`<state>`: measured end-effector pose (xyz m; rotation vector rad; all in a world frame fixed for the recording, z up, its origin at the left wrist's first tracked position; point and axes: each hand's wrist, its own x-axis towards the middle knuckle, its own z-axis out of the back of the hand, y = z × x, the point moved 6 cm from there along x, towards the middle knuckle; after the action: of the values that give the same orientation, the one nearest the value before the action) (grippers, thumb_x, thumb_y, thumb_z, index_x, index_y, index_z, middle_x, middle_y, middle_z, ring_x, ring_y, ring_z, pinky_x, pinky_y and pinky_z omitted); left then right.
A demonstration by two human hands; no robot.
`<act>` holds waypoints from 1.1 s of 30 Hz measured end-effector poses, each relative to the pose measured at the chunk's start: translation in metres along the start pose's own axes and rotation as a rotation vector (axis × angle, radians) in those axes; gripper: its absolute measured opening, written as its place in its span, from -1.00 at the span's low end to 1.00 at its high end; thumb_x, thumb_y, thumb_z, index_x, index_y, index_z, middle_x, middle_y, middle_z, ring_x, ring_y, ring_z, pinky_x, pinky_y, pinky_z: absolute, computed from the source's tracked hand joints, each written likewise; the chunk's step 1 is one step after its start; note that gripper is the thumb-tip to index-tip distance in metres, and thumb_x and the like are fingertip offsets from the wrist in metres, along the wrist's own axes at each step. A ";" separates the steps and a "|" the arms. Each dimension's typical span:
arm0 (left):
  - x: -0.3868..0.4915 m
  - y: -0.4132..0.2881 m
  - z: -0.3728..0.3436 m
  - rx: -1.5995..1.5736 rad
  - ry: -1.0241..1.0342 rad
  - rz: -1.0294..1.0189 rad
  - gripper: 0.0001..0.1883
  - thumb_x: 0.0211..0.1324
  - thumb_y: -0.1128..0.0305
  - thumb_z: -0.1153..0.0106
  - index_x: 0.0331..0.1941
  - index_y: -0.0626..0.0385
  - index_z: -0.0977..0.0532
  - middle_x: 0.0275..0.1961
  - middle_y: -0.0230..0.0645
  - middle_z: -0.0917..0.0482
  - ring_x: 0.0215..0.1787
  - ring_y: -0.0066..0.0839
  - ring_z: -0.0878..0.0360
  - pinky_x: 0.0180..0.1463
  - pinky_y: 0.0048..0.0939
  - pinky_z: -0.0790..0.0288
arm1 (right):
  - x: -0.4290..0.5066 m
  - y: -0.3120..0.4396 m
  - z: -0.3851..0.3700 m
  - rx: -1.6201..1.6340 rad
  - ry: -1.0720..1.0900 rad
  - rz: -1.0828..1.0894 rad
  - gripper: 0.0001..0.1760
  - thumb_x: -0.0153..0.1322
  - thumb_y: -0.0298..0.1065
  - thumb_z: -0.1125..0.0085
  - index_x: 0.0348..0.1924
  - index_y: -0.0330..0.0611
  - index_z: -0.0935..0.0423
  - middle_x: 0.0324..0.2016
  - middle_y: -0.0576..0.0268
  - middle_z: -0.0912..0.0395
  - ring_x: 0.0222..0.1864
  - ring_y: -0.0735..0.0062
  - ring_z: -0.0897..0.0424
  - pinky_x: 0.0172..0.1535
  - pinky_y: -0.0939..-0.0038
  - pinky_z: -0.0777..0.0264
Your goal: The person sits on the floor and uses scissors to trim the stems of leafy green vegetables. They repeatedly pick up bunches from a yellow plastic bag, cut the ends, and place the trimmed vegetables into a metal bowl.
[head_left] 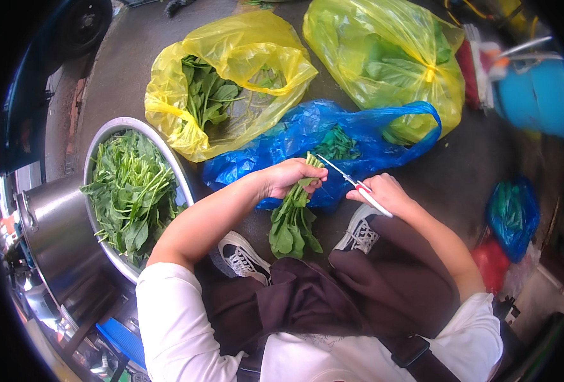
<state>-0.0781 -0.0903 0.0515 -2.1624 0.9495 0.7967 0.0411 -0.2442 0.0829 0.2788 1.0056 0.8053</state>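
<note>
A bunch of leafy greens (294,222) hangs leaves-down from my left hand (294,177), its stem ends sticking up past my thumb. My right hand (386,192) grips a pair of scissors (365,188) with red and white handles. The scissor blades point up and left, and their tips are close to the stem ends; whether they touch, I cannot tell. Below both hands lies a blue plastic bag (282,138), its mouth spread, with cut green pieces (337,143) inside.
Beyond the blue bag, an open yellow plastic bag (258,36) holds more greens, beside a tied yellow bag (396,62). At left, a metal basin (141,125) full of greens adjoins a large steel pot (64,229). My shoes (243,258) flank the hanging leaves. A blue bag (513,217) lies at right.
</note>
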 end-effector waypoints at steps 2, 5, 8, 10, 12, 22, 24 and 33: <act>-0.050 -0.027 -0.008 0.132 0.018 -0.092 -0.79 0.25 0.23 -0.17 -0.34 0.11 -0.49 -0.50 -0.47 -0.45 -0.51 -0.63 -0.36 -0.39 -0.54 -0.31 | 0.003 0.003 0.002 0.043 -0.024 0.039 -0.42 0.29 0.13 -0.30 -0.63 -0.30 -0.51 -0.74 0.03 -0.43 -0.68 0.16 -0.41 -0.50 0.24 -0.28; -0.162 -0.087 -0.020 0.850 -0.157 -0.383 -0.77 0.26 0.24 -0.14 -0.36 0.16 -0.50 -0.50 -0.47 -0.47 -0.48 -0.66 -0.39 -0.42 -0.56 -0.26 | -0.002 0.019 0.024 0.141 -0.031 0.022 -0.43 0.27 0.14 -0.34 -0.61 -0.27 -0.48 -0.74 0.05 -0.37 -0.69 0.22 -0.32 -0.50 0.28 -0.26; -0.273 -0.108 -0.004 1.104 -0.612 -0.538 -0.85 0.24 0.36 -0.14 -0.35 0.19 -0.46 -0.50 -0.33 -0.50 -0.47 -0.50 -0.45 -0.35 -0.39 -0.35 | 0.006 0.053 0.049 0.178 -0.102 0.172 -0.49 0.29 0.05 -0.36 -0.59 -0.25 -0.44 -0.77 0.17 -0.29 -0.68 0.45 -0.22 -0.54 0.35 -0.21; -0.327 -0.095 0.031 1.125 -1.062 -0.483 -0.86 0.22 0.40 -0.11 -0.33 0.24 -0.43 -0.51 -0.20 -0.49 -0.49 -0.40 -0.43 -0.33 -0.33 -0.34 | 0.020 0.080 0.064 0.206 -0.116 0.278 -0.49 0.29 0.05 -0.36 -0.60 -0.22 -0.42 -0.77 0.26 -0.30 -0.67 0.57 -0.22 -0.55 0.39 -0.20; -0.364 -0.073 0.080 1.232 -1.383 -0.327 -0.82 0.22 0.37 -0.10 -0.33 0.28 -0.42 -0.47 -0.02 -0.54 -0.45 -0.12 -0.52 -0.29 -0.22 -0.35 | 0.035 0.110 0.081 0.145 -0.101 0.335 -0.50 0.30 0.06 -0.35 -0.57 -0.23 -0.45 -0.75 0.27 -0.32 -0.66 0.59 -0.26 -0.54 0.42 -0.23; -0.284 -0.083 0.172 1.761 -1.689 -0.559 -0.44 -0.02 0.39 -0.33 0.13 0.11 -0.42 0.20 -0.15 -0.47 0.29 -0.19 -0.38 0.37 -0.17 -0.23 | 0.185 0.231 0.057 0.321 -0.006 0.369 -0.43 0.41 0.23 -0.08 -0.15 -0.17 -0.55 -0.39 0.20 -0.58 -0.26 0.45 -0.58 -0.14 0.41 -0.42; -0.206 -0.099 0.152 1.490 -1.211 -0.860 -0.61 0.00 0.49 -0.22 0.00 0.13 -0.51 0.06 -0.10 -0.54 0.14 -0.12 -0.47 0.21 -0.19 -0.36 | 0.219 0.248 0.035 0.549 0.047 0.359 -0.36 0.43 0.25 -0.02 -0.01 -0.19 -0.50 -0.18 0.11 -0.59 -0.02 0.42 -0.54 0.04 0.43 -0.36; -0.158 -0.136 0.287 1.126 -1.527 0.166 0.07 -0.06 -0.18 -0.35 0.41 0.07 0.00 0.29 0.14 -0.33 0.25 -0.01 -0.40 0.21 -0.12 -0.40 | 0.248 0.260 0.148 0.187 -0.393 0.403 -0.23 0.38 0.36 -0.01 0.04 -0.24 -0.45 -0.37 0.17 -0.55 -0.29 0.42 -0.60 -0.20 0.39 -0.50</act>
<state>-0.1359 0.2596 0.0321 -0.2146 0.4410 1.2065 0.1123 0.1325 0.1466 0.7876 0.6582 0.9730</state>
